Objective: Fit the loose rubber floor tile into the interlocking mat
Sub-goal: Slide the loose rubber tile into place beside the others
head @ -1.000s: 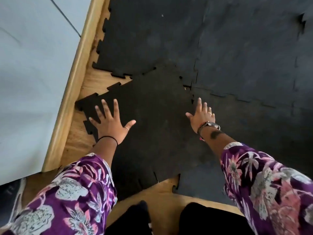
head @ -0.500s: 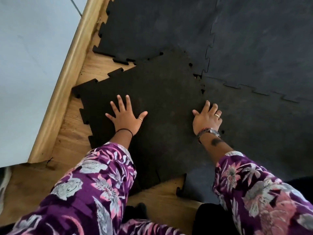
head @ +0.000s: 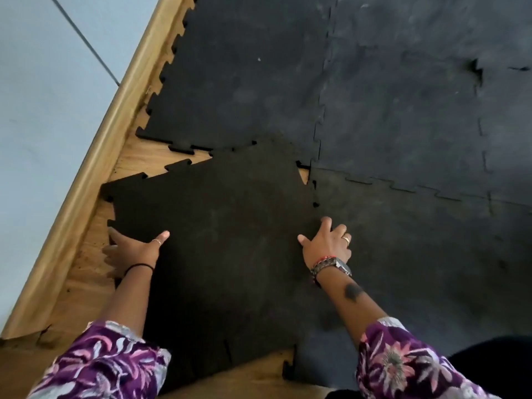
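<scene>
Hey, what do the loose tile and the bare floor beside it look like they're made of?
Loose tile: likely rubber, going by its matte black, faintly speckled surface and jigsaw-cut edge tabs. Floor: looks like wood or wood-look laminate, warm tan with visible grain lines and a slight sheen; which one can't be told.

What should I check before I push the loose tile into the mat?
1. Tile lined up with the mat: not ok. The loose tile sits turned, with a wedge of wood floor showing along its far edge.
2. Far right corner meeting the mat: not ok, a small gap shows there.
3. Left hand on the tile's left edge: ok, thumb on top; where the fingers sit is hidden.
4. Right hand on the right seam: ok, pressing where tile and mat meet.
5. Right edge teeth locked: cannot tell, too dark.
6. Room by the baseboard: ok, floor shows between.
</scene>
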